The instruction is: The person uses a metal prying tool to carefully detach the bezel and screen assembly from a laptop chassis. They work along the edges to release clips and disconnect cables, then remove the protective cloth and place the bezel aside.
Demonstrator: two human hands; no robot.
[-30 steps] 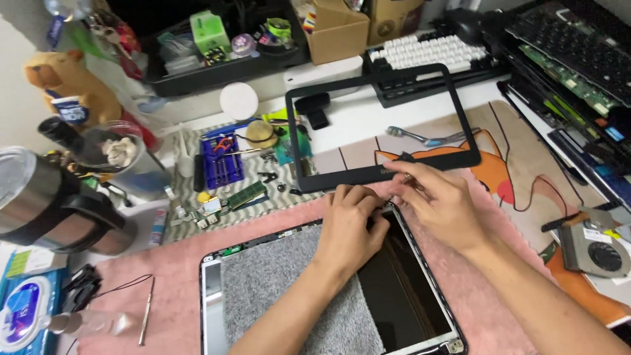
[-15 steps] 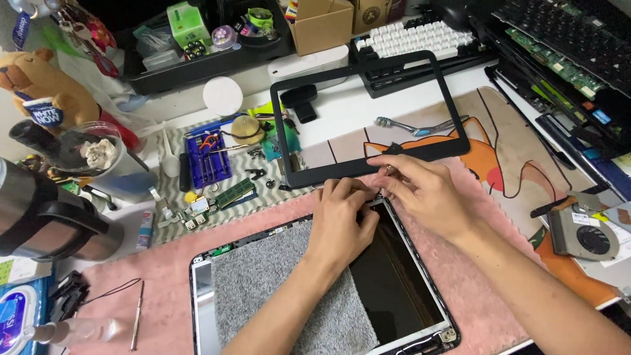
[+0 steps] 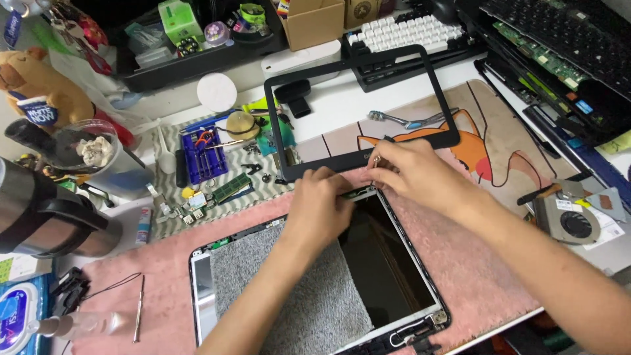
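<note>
An opened laptop lid with its bare screen panel lies on a pink fuzzy mat, partly covered by a grey cloth. My left hand presses on the panel's top edge near its upper right corner. My right hand pinches a small metal part, seemingly a screw, just above that corner. The removed black screen bezel lies right behind both hands.
A blue screwdriver-bit case, a memory stick, loose screws and small parts sit at left. A white keyboard, cardboard box, laptop fan, steel tumbler, thin pick tool and tongs surround the mat.
The view has shifted slightly. My right hand has lifted its fingertips a little off the corner, pinching the small part. My left hand stays on the panel's top edge.
</note>
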